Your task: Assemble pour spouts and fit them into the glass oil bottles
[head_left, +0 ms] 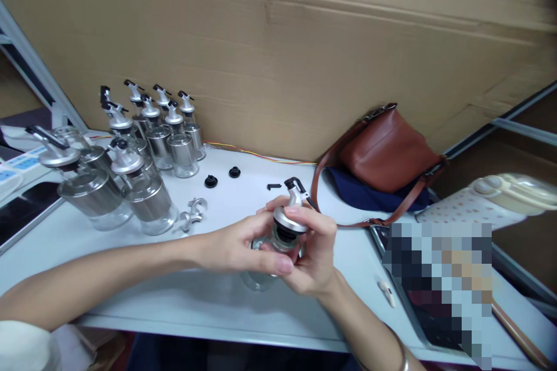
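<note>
My left hand (256, 252) is wrapped around a clear glass bottle (260, 281), which leans with its top toward the right. The fingers of my right hand (315, 249) close around the silver pour spout (288, 219) at the bottle's neck. That spout has a black flip lever, and dark ridges of its stopper show at the neck. Part of the bottle's body is hidden behind my hands. Near my left forearm lie loose silver spout parts (191, 215). Two black stoppers (211, 181) and a small black lever (274, 186) rest beyond my hands.
Several bottles with silver spouts (150, 197) stand at the left. A brown leather bag (383, 148) sits on dark blue cloth at the back right. A dotted drinking bottle (478, 203), a partly blurred tablet (404, 295) and a white earbud (386, 294) lie at the right. Cardboard (261, 69) walls the back.
</note>
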Demonstrator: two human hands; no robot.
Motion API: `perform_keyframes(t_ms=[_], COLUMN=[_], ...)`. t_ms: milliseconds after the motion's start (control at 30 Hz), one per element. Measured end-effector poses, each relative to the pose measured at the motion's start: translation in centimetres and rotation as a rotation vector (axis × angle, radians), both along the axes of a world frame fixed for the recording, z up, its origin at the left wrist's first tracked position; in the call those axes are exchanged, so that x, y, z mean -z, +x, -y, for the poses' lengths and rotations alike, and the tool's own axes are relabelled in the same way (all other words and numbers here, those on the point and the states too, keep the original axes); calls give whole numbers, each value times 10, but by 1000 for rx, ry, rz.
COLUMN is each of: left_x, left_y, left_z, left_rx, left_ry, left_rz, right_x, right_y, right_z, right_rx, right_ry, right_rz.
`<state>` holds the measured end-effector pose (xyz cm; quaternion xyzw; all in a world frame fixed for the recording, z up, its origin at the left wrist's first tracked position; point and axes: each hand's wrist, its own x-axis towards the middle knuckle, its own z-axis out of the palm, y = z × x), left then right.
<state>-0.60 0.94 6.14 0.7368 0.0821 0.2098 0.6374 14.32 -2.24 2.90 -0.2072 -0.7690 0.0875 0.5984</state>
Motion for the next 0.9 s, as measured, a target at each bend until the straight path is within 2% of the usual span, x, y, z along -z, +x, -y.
perform_keyframes(t_ms=[100, 200, 300, 400, 533, 700, 900], left_x=[1, 0, -5, -8, -5, 0, -5], left_y=[-1, -1, 1, 2, 0, -1, 4], left_z=[-1, 0, 1, 1, -2, -1, 0], left_rx=[32, 12, -42, -25, -10, -40, 32], left_ry=[-79, -122, -88, 3, 82, 64, 10], left_rz=[22, -20, -28, -38, -68, -96, 30], right_x=[-5, -6, -6, -5, -6, -6, -4], right_y=[0, 0, 2, 3, 4, 4, 3], right_z=[1, 2, 4, 4, 4, 3, 4], right_rx=[10, 47, 51, 14, -17, -27, -11], right_ry=[21, 23, 6, -28, -36, -25, 24], right_rz=[-7, 13, 40, 39, 36, 24, 24])
